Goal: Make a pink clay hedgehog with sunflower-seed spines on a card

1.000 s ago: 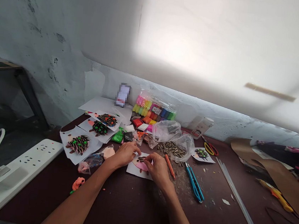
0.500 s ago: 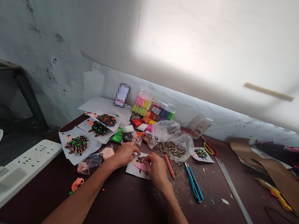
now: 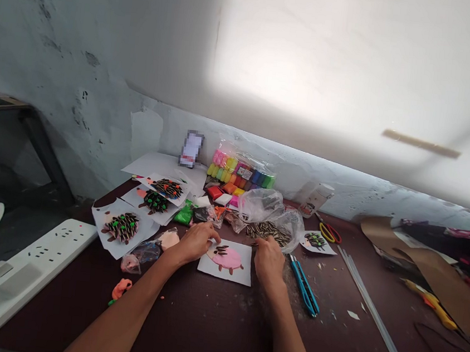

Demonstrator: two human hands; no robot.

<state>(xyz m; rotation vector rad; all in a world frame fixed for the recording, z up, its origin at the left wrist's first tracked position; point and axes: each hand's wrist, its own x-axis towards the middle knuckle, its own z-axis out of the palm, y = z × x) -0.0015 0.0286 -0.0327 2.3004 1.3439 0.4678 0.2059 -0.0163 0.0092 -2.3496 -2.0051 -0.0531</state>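
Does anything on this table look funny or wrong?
Yes: the pink clay hedgehog has only a few sunflower seeds, while the left hedgehog is covered in them. A lump of orange clay lies loose on the table.

No writing can be read. The small label on the clay bag (image 3: 244, 172) is too tiny and blurred to make out, and so is the red-marked label on the white bottle (image 3: 315, 201) at the far edge of the table (image 3: 210, 330). The upright object (image 3: 191, 149) by the wall is pixelated.
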